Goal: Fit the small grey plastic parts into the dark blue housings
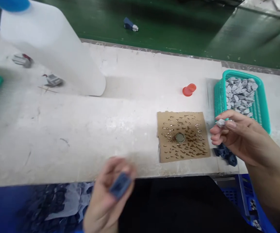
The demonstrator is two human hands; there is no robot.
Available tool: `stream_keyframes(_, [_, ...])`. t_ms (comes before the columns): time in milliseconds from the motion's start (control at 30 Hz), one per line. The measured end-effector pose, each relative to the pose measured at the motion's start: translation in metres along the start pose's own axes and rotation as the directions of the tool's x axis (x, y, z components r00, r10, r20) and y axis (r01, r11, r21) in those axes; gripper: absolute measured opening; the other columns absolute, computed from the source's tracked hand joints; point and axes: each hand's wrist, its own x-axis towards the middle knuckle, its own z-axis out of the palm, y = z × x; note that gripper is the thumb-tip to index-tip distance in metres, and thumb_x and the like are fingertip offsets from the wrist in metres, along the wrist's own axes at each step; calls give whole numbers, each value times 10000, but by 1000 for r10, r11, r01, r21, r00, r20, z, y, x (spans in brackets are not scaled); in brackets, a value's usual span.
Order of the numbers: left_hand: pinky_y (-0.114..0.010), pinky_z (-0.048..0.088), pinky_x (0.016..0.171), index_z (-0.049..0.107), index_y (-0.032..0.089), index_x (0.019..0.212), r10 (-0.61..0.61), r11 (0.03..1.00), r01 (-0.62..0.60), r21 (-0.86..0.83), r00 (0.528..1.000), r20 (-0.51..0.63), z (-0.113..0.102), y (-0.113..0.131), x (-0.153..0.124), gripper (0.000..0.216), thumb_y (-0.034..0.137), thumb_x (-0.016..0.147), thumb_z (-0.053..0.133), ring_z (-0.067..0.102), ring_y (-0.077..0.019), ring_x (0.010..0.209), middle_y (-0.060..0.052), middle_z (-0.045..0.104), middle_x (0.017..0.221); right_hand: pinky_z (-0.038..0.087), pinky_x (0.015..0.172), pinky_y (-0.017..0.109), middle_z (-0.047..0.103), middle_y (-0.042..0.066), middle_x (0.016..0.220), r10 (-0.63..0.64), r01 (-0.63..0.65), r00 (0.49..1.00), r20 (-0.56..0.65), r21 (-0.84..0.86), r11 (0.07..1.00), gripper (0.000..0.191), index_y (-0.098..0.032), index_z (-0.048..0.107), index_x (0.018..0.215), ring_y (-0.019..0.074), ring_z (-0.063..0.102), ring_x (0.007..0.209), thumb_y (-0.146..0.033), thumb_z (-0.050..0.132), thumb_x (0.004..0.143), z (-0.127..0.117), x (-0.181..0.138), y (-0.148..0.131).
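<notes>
My left hand [110,191], smeared a little by motion, is closed around a small dark blue block-like piece [120,185] near the table's front edge. Between the thumb and fingertips of my right hand [241,136] is a small light grey faceted piece [220,123]. That hand is just in front of a green basket [263,97] heaped with similar grey pieces [240,94]. Left of it lies a brown cardboard sheet [164,149] dotted with shiny brown drops, with a small round bottle cap [180,138] on it. Dark blue pieces [226,154] lie beneath my right hand.
A large white jug [57,42] with a blue cap stands at the left back. Behind the cardboard is a small red cup-like piece [189,90]. Two grey pieces [53,80] lie near the jug. Blue bins [243,194] sit below the table's edge.
</notes>
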Motion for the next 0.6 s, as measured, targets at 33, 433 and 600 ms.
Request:
stream_keyframes(33, [-126,583,636,789,377,1139,-36,998,39,-47,997,69,13,-7,10,376,298,791,910,715,-121,867,-13,749,1048,610,543,232,743,17,751,11,-11,1000,19,6,1000,271,-306,743,911,149,682,568,-495,877,769,4,-1,1])
stream_keyframes(433, [-141,601,725,761,165,1002,-330,527,468,-709,882,337,85,-41,49,306,307,777,913,720,-104,849,-41,708,953,546,492,356,661,68,756,55,-44,997,51,-199,979,191,-432,742,839,223,629,605,-575,834,751,-6,-7,26])
stream_keyframes(600, [-84,564,759,717,124,937,-346,503,467,-727,880,326,87,-37,48,359,236,704,965,703,-90,842,-62,683,956,462,402,422,678,85,682,-123,128,992,36,-326,937,205,-485,746,877,270,609,506,-620,812,737,-22,3,40])
